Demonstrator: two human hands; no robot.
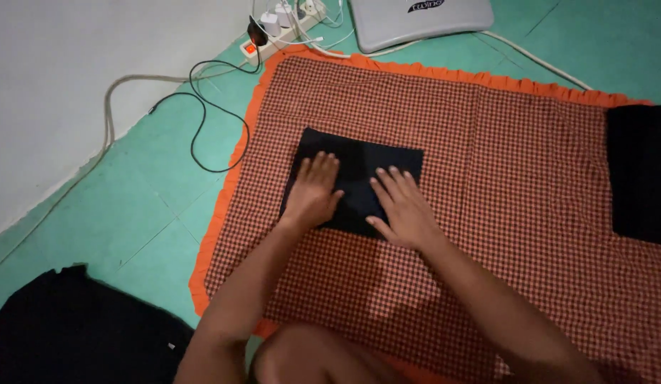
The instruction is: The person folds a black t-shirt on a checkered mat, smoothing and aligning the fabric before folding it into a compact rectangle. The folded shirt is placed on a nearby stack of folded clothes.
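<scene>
Neither grip held anything: left hand (313,190) and right hand (402,206) pressed flat, fingers spread, on the folded black garment (359,167). Another dark heap (74,331) lay unfolded on the floor (152,206).

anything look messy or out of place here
Nothing is spilled or damaged. Both hands, left hand and right hand, press flat on a neatly folded dark cloth. The only untidy spot is the loose black cable looping across the green floor.

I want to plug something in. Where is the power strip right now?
In the head view the power strip lies top centre-left on the green floor, just beyond the checkered mat's orange-frilled corner, beside the grey device.
</scene>
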